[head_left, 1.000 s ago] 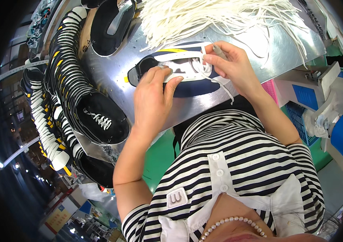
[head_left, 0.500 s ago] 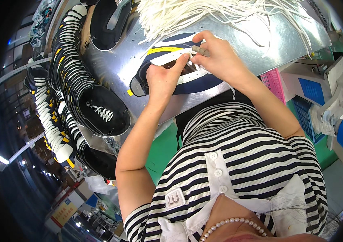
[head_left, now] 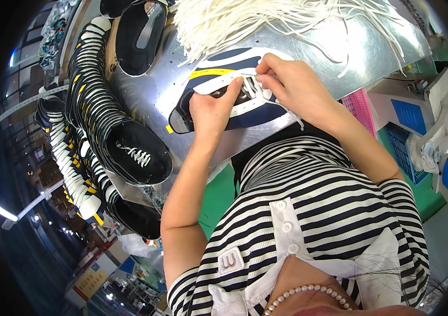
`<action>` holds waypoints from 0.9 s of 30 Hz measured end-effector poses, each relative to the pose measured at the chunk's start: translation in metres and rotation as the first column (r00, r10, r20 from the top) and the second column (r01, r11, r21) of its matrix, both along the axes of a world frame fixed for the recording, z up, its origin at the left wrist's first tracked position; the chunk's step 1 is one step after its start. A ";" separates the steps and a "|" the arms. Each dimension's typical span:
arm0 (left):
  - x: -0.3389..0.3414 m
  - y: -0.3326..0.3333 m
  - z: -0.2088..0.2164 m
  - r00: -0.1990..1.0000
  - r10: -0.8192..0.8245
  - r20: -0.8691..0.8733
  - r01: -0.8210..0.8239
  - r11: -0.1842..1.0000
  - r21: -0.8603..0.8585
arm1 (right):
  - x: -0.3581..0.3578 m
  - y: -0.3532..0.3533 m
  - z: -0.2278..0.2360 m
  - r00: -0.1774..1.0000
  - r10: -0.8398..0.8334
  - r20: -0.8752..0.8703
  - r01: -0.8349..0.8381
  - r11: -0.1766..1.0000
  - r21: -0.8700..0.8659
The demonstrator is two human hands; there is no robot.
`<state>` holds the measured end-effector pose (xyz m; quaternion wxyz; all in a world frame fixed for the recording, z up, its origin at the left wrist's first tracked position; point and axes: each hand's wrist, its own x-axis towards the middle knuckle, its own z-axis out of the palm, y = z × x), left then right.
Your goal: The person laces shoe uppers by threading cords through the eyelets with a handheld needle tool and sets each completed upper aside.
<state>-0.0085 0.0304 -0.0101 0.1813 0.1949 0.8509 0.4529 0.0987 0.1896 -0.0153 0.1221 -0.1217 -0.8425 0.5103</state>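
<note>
A navy shoe upper (head_left: 255,117) with white bands and a yellow stripe lies on the metal tabletop, its dark heel end toward the left. White shoelace (head_left: 251,89) crosses part of its opening, and a loose end hangs past the near edge. My left hand (head_left: 210,109) is closed on the upper beside the opening, thumb stretched along the white eyelet strip; its other fingers are partly hidden. At the far side of the opening, my right hand (head_left: 298,87) pinches the lace between thumb and forefinger.
A heap of loose white laces (head_left: 229,23) covers the far part of the metal table (head_left: 339,87). Long nested rows of shoe uppers (head_left: 138,152) stand along the left, with a black upper (head_left: 138,39) behind. A pink basket (head_left: 358,110) sits at the right.
My right hand has turned and shifted slightly right and nearer, and more lace shows across the opening. The left hand keeps its hold. The whole view has shifted slightly.
</note>
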 end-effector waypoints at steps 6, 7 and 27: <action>0.009 -0.007 0.009 0.990 -0.095 0.100 0.085 0.992 0.094 | -0.011 -0.001 0.008 0.987 0.094 0.127 -0.128 0.949 0.290; 0.011 -0.005 0.009 0.989 -0.124 0.082 0.113 0.985 0.131 | -0.016 -0.003 0.007 0.987 0.091 0.132 -0.126 0.948 0.292; -0.001 -0.001 0.007 0.936 -0.014 0.353 -0.028 0.993 0.113 | -0.024 -0.013 -0.024 0.969 -0.102 -0.227 0.135 0.981 0.137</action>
